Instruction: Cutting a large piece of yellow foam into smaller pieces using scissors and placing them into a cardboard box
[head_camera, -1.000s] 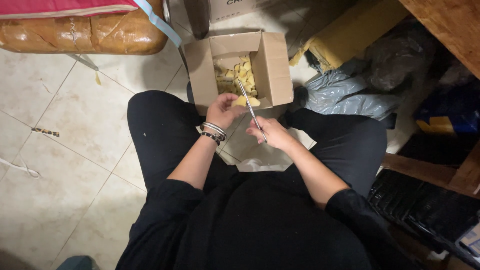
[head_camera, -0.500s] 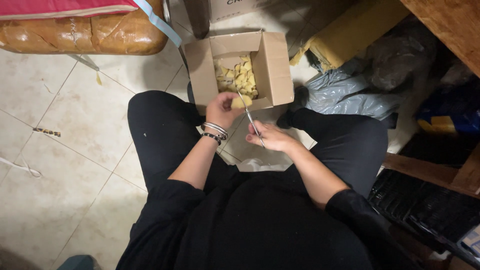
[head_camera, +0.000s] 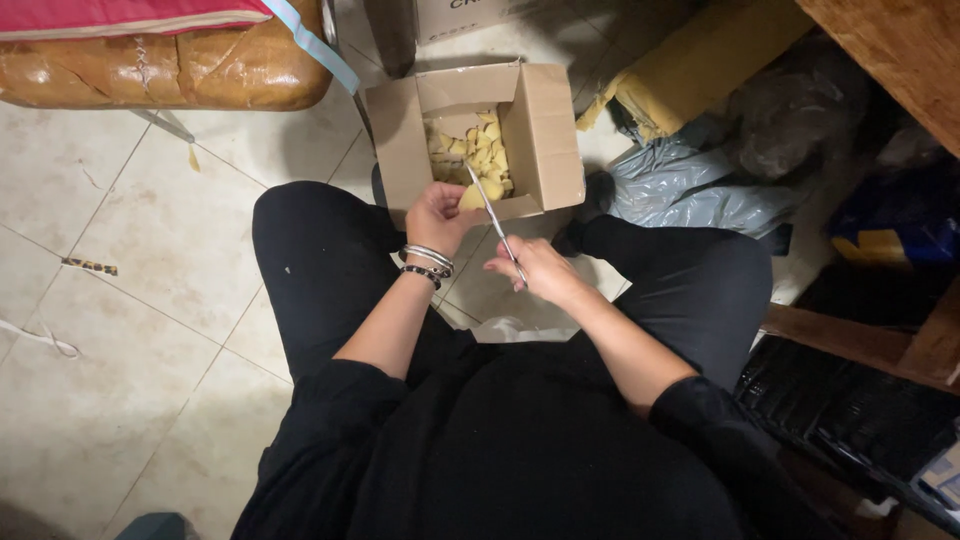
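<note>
I sit on the floor with an open cardboard box (head_camera: 545, 135) between my knees, holding several pale yellow cut pieces (head_camera: 478, 152). My left hand (head_camera: 438, 215), with bracelets on the wrist, holds a yellow piece (head_camera: 472, 197) at the box's near edge. In my right hand (head_camera: 535, 268) is a pair of slim metal scissors (head_camera: 492, 212), whose blades point up and left over the box and meet the yellow piece.
A brown padded cushion (head_camera: 170, 70) under a red cover lies at the top left. A grey plastic bag (head_camera: 690, 195) and a yellow-brown package (head_camera: 700, 65) sit to the right of the box. Wooden furniture (head_camera: 900, 50) and a dark crate (head_camera: 860, 400) crowd the right side. Tiled floor (head_camera: 120, 300) spreads left.
Both hands shifted a little toward the box. The scissors now reach further over the box edge, at the yellow piece in my left hand.
</note>
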